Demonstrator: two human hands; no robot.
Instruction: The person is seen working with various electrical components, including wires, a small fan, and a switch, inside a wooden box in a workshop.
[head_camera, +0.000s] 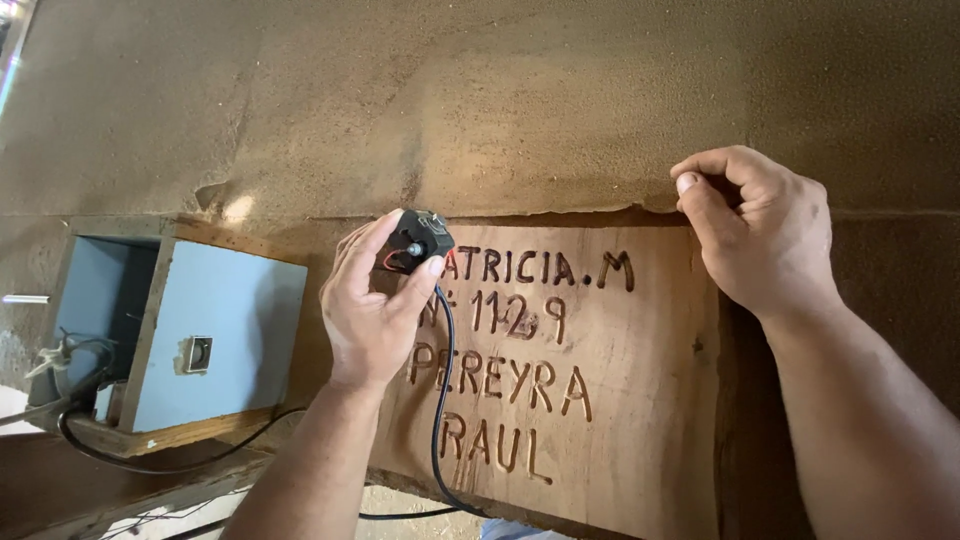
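Hands work against a carved wooden board (600, 400) in the lower middle of the frame. At centre, the left hand (370, 310) has its thumb and fingers closed around a small black switch box (418, 242), whose black cable (438, 400) hangs down over the board. At upper right, the right hand (765, 225) is curled, pinching the board's top edge. A blue box (215, 335) sits at left.

One sign is before me: a flat wooden board (600, 400), reddish-brown and roughly rectangular, leaning against the sandy wall. Several rows of letters and numbers are carved into its face, the grooves darker than the wood. Its upper edge is ragged where it meets the wall.
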